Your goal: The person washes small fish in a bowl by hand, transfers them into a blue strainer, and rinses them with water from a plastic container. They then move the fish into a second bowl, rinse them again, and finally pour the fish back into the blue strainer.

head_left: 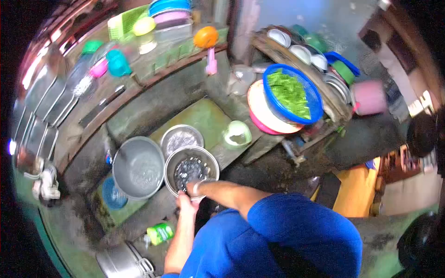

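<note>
Gripping the rim of a steel pot just beside the grey basin, a person's left hand seems to steady it; the right hand dips inside, finger closure unclear. A firm, level hold should limit spills.

Round steel pot, mouth up, water inside, beside grey basin.

Basin left of pot, leaves in basket right.
</note>
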Demonstrator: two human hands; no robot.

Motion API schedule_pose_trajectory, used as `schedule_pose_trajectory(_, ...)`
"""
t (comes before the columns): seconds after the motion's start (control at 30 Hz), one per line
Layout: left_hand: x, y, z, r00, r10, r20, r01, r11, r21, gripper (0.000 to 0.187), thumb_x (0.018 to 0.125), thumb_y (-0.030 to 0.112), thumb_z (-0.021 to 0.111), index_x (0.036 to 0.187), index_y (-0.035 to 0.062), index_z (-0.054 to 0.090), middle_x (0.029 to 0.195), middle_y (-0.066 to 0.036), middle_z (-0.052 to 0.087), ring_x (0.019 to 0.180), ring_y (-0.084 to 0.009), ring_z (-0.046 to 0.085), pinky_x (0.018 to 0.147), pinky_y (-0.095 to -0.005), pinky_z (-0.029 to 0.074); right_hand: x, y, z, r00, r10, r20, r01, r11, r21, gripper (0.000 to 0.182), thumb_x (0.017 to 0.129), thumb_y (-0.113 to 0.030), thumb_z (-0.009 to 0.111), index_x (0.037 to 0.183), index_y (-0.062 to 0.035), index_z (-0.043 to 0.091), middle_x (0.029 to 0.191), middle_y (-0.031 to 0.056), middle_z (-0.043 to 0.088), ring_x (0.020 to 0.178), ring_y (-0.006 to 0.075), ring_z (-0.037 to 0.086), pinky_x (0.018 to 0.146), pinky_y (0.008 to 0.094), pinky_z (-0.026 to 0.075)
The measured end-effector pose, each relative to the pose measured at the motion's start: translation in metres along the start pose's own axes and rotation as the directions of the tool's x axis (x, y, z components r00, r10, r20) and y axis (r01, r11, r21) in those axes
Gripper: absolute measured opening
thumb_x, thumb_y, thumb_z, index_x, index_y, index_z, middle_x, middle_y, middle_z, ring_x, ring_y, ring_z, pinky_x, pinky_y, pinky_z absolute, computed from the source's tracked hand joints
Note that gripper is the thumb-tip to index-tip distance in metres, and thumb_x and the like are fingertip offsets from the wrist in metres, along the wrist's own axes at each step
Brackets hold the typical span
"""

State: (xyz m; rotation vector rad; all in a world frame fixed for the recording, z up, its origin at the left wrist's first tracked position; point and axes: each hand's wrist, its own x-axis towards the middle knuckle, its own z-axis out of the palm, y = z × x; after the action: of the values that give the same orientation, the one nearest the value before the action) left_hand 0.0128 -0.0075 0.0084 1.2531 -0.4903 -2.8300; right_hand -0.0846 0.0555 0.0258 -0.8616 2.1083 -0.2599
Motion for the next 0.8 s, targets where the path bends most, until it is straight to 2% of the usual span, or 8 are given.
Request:
schedule_pose_trajectory(0.1, 0.017, 0.003, -0.015, 0.998, -0.017, -0.066, 0.024, 0.994, 0.105, 0.058, 0.101, 0.044, 0.014, 0.135, 0.0043, 0.040, 0.132, -0.020, 0.050, 0.116, -0.0391, 0.054, 0.091, -0.0616, 0.048, 0.007, 0.004, 0.013, 0.997, 0.041, -0.073, -0.039, 0.999, 0.019, 0.034, 0.081, -0.029, 0.058, 0.102, -0.0045, 0.070, 0.106, 0.0212, 0.066, 0.101, 0.0343, 0.064, 0.086, 0.0423, 0.050)
schedule_pose_trajectory(0.27, 0.006, 0.002, -0.014, 0.990, 0.106, -0.097, -0.072, 0.951, 0.302, 0.046, 0.102, 0.038, 0.028, 0.136, 0.0088, 0.037, 0.129, -0.015, 0.053, 0.104, -0.0366, 0.061, 0.065, -0.0512, 0.059, -0.027, 0.005, -0.011, 0.998, 0.017, -0.054, -0.018, 1.000, -0.025, 0.038, 0.080, -0.033, 0.057, 0.101, -0.0044, 0.071, 0.106, 0.0197, 0.067, 0.102, 0.0348, 0.064, 0.089, 0.0421, 0.050)
schedule_pose_trajectory(0.3, -0.018, 0.006, 0.012, 0.948, 0.252, -0.194, -0.122, 0.851, 0.510, 0.040, 0.102, 0.027, 0.035, 0.139, 0.0100, 0.034, 0.134, -0.013, 0.048, 0.109, -0.0326, 0.057, 0.079, -0.0488, 0.055, -0.024, 0.007, -0.013, 0.999, 0.003, -0.042, -0.006, 0.997, -0.077, 0.039, 0.079, -0.033, 0.056, 0.100, -0.0040, 0.072, 0.108, 0.0185, 0.067, 0.104, 0.0338, 0.063, 0.091, 0.0421, 0.049)
schedule_pose_trajectory(0.37, -0.001, 0.005, -0.004, 0.746, 0.660, 0.088, -0.514, 0.487, 0.706, 0.046, 0.098, 0.008, 0.040, 0.143, 0.0106, 0.030, 0.138, -0.011, 0.044, 0.117, -0.0273, 0.050, 0.097, -0.0433, 0.043, 0.002, 0.025, -0.012, 0.991, -0.128, -0.033, 0.115, 0.959, -0.258, 0.039, 0.076, -0.036, 0.058, 0.097, -0.0059, 0.072, 0.097, 0.0196, 0.069, 0.092, 0.0364, 0.066, 0.085, 0.0443, 0.051)
schedule_pose_trajectory(0.4, -0.019, 0.011, 0.017, 0.784, 0.611, 0.109, -0.535, 0.575, 0.619, 0.059, 0.093, -0.006, 0.037, 0.147, 0.0093, 0.021, 0.142, -0.012, 0.040, 0.130, -0.0242, 0.038, 0.112, -0.0379, 0.024, 0.009, 0.036, -0.025, 0.981, -0.193, -0.036, 0.174, 0.941, -0.289, 0.039, 0.074, -0.035, 0.060, 0.095, -0.0047, 0.072, 0.095, 0.0199, 0.069, 0.092, 0.0363, 0.066, 0.085, 0.0439, 0.051)
schedule_pose_trajectory(0.5, -0.010, 0.011, 0.020, 0.735, 0.654, 0.179, -0.639, 0.580, 0.505, 0.061, 0.089, -0.009, 0.035, 0.146, 0.0086, 0.026, 0.144, -0.013, 0.039, 0.129, -0.0247, 0.039, 0.110, -0.0397, 0.027, 0.017, 0.047, -0.067, 0.983, -0.090, -0.158, 0.057, 0.977, -0.205, 0.044, 0.068, -0.037, 0.068, 0.091, -0.0003, 0.071, 0.095, 0.0215, 0.068, 0.093, 0.0313, 0.067, 0.084, 0.0425, 0.052)
schedule_pose_trajectory(0.63, 0.002, 0.003, 0.031, 0.685, 0.727, -0.036, -0.607, 0.598, 0.523, 0.059, 0.087, -0.010, 0.036, 0.144, 0.0060, 0.031, 0.139, -0.014, 0.045, 0.125, -0.0256, 0.044, 0.108, -0.0379, 0.030, 0.040, 0.030, -0.065, 0.998, -0.058, -0.016, 0.056, 0.990, -0.132, 0.054, 0.071, -0.050, 0.067, 0.092, -0.0014, 0.072, 0.102, 0.0217, 0.068, 0.098, 0.0337, 0.065, 0.088, 0.0419, 0.051)
schedule_pose_trajectory(0.8, 0.009, 0.001, 0.025, 0.576, 0.809, -0.114, -0.574, 0.500, 0.648, 0.051, 0.090, -0.010, 0.036, 0.138, 0.0060, 0.040, 0.129, -0.012, 0.053, 0.114, -0.0224, 0.052, 0.100, -0.0353, 0.039, 0.044, -0.005, 0.001, 0.981, -0.194, 0.023, 0.195, 0.977, -0.088, 0.041, 0.087, -0.034, 0.051, 0.099, 0.0019, 0.069, 0.107, 0.0197, 0.066, 0.104, 0.0322, 0.064, 0.089, 0.0439, 0.050)
